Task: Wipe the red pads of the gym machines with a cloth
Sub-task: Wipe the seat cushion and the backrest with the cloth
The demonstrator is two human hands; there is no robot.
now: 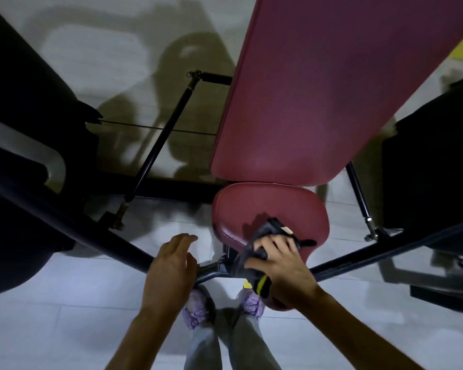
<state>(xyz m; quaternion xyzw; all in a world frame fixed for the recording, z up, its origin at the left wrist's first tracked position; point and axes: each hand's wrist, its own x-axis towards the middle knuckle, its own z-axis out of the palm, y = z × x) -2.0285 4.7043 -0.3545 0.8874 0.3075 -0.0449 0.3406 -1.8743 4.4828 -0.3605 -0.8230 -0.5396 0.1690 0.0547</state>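
Two red pads: on the seat pad's (270, 206) near edge, the right hand (281, 265) grips a dark cloth (269, 229), pressing down. The left hand (169, 268) hovers beside, loose and empty. Seat-wiping seems underway; the long back pad (332, 89) beyond probably follows.

A dark cloth (268, 229) lies on the red seat pad (265, 201); its black frame (112, 243) stands on tiled floor (78, 329).

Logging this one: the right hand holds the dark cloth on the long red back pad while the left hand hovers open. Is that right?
Not quite. The head view shows the right hand gripping the dark cloth on the small red seat pad, not on the long red back pad. The left hand does hover open beside it.
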